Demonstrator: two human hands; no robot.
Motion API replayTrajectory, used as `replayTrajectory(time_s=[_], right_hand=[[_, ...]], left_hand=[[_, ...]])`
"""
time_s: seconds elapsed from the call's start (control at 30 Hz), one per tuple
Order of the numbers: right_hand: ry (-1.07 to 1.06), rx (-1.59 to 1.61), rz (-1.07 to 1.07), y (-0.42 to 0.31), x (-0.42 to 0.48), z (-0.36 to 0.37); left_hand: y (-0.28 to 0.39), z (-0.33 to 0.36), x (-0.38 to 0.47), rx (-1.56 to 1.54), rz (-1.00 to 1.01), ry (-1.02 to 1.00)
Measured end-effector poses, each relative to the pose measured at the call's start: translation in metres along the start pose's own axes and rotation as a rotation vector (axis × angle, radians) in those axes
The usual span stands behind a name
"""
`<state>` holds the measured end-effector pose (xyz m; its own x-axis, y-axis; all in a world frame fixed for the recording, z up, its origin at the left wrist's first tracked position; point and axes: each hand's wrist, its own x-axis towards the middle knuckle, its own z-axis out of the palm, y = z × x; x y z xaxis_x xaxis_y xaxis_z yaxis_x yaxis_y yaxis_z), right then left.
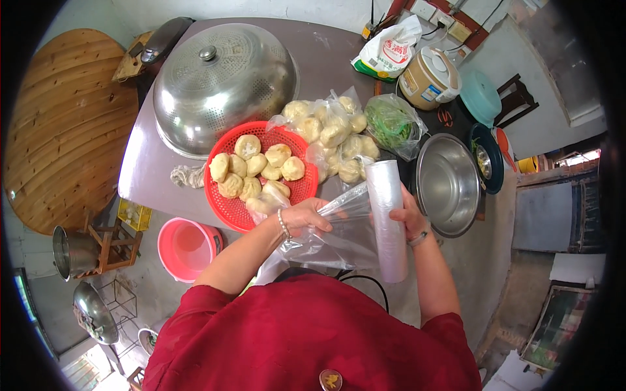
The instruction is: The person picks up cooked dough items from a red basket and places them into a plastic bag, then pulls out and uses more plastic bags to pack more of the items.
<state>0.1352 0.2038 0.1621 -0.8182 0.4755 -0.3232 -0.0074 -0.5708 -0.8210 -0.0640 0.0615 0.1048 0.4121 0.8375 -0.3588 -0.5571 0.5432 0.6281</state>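
In my right hand (412, 215) is a roll of clear plastic bags (388, 225), held upright in front of me. My left hand (307, 218) grips the loose end of plastic film (349, 222) that stretches from the roll. Just beyond my left hand sits a red plastic colander (217, 205) with several pale yellow steamed buns (255, 164) in it. A bag holding buns (266, 200) lies at the colander's near edge, partly hidden by my left wrist. More bagged buns (332, 127) are piled right of the colander.
A large domed steamer lid (225, 83) stands at the back left. Bagged greens (393, 122), a rice cooker (428, 80), a flour sack (389, 49) and a steel basin (447, 185) line the right side. A pink bucket (188, 249) is below the table's near left edge.
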Motion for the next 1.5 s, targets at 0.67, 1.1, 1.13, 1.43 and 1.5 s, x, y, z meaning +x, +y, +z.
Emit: replayTrajectory(time_s=[0.67, 1.1, 1.13, 1.43, 1.5], right_hand=[[-0.078, -0.03, -0.012, 0.011, 0.005, 0.003], [-0.013, -0.082, -0.066, 0.011, -0.001, -0.013], [-0.011, -0.113, -0.037, 0.008, -0.003, -0.017], [0.268, -0.307, -0.193, 0.009, -0.002, -0.031], [0.391, -0.234, -0.229, -0.006, -0.009, -0.042]], left_hand=[[-0.006, 0.011, -0.004, -0.163, 0.027, -0.166], [-0.011, -0.003, -0.003, 0.266, -0.018, -0.097], [-0.007, 0.0, -0.006, 0.441, -0.082, -0.111], [-0.01, 0.0, -0.025, 0.628, -0.114, 0.0], [-0.008, 0.0, -0.042, 0.704, -0.139, -0.117]])
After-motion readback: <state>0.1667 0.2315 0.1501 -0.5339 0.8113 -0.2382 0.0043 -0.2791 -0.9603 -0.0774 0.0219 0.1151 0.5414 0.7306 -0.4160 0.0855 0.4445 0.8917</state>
